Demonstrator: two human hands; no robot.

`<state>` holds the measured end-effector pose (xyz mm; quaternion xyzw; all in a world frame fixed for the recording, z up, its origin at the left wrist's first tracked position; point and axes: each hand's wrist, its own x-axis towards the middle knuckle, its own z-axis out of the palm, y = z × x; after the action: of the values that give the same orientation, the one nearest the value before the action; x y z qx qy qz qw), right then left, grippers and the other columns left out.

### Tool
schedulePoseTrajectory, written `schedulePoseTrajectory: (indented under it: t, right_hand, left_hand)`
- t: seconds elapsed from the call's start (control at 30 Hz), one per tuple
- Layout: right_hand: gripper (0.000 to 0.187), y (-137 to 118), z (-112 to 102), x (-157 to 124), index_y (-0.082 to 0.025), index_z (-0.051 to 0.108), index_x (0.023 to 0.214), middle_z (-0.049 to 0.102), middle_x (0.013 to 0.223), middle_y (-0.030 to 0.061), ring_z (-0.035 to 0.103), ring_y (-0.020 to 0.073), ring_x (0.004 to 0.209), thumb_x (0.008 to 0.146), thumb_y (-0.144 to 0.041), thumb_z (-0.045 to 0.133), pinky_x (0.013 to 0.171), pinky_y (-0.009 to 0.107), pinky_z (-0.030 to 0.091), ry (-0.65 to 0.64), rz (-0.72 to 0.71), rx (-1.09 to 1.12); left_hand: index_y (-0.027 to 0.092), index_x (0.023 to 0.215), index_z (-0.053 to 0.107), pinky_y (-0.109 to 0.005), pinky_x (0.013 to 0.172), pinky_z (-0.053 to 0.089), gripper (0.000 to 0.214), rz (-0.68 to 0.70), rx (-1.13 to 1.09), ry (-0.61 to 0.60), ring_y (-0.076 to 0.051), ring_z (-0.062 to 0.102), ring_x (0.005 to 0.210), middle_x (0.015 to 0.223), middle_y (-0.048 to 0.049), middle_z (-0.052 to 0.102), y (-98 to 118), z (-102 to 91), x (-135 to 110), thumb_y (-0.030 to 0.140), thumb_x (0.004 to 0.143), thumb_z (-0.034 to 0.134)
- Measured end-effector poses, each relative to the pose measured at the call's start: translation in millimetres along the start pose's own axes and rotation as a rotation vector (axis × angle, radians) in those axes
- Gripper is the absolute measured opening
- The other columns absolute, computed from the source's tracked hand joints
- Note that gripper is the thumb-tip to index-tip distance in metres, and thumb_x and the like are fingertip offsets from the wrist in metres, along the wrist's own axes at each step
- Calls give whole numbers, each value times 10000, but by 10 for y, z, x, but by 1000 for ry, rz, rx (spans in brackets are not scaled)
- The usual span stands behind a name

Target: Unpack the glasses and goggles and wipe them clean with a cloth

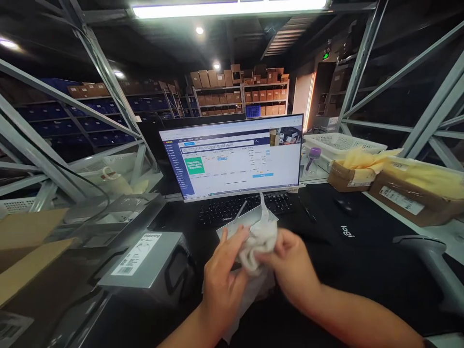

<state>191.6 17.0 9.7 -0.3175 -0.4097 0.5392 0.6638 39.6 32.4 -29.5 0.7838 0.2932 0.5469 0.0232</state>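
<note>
Both my hands meet over the black desk [362, 270] in front of the keyboard [246, 208]. My left hand [224, 270] and my right hand [290, 261] each pinch a crumpled white cloth bag [259, 239] between them, its drawstring sticking up. Under the cloth lies a clear plastic bag [250, 290]. A flat grey box [242, 222] lies just behind my hands. The monitor [234, 154] stands beyond the keyboard with a form on screen.
A grey labelled box [145, 261] and brown cardboard [25, 251] lie at left. At right are a mouse [344, 207], cardboard boxes [409, 198] with yellow bags, a white basket [340, 142], and a grey scanner [427, 251]. Metal shelf struts flank both sides.
</note>
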Motion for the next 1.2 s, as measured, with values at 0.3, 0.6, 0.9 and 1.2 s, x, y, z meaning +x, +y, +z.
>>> schedulePoseTrajectory:
  t: [0.3,0.6,0.9,1.2]
  right_hand:
    - [356,76,22,23,-210,608,662,554,595,-47,463,111,530,588,-356,925,537,241,456,83,-61,20]
    - [342,-165,-46,166,-215,675,738,666,717,-10,623,163,707,595,-390,933,721,292,543,28,81,174]
    - [339,309,-33,-77,-189,632,511,533,492,-24,523,145,550,583,-340,927,547,262,467,93,-233,-329]
    - [329,-187,-130,268,-200,749,809,747,829,15,662,161,777,582,-313,959,780,277,535,34,173,252]
  left_hand:
    - [266,1465,482,-370,1196,405,563,-38,69,39,-186,609,1292,1355,-36,672,39,26,7,129,931,596]
    - [251,1449,498,-397,1209,385,560,8,79,8,-192,604,1299,1347,-38,676,84,-25,48,88,918,566]
    - [233,1404,548,-419,1123,489,512,-131,-2,14,-230,675,1199,1331,-82,683,40,-22,44,152,901,604]
    - [249,1362,576,-487,1168,419,504,-24,79,-93,-238,639,1252,1294,-47,709,65,-101,165,83,888,535]
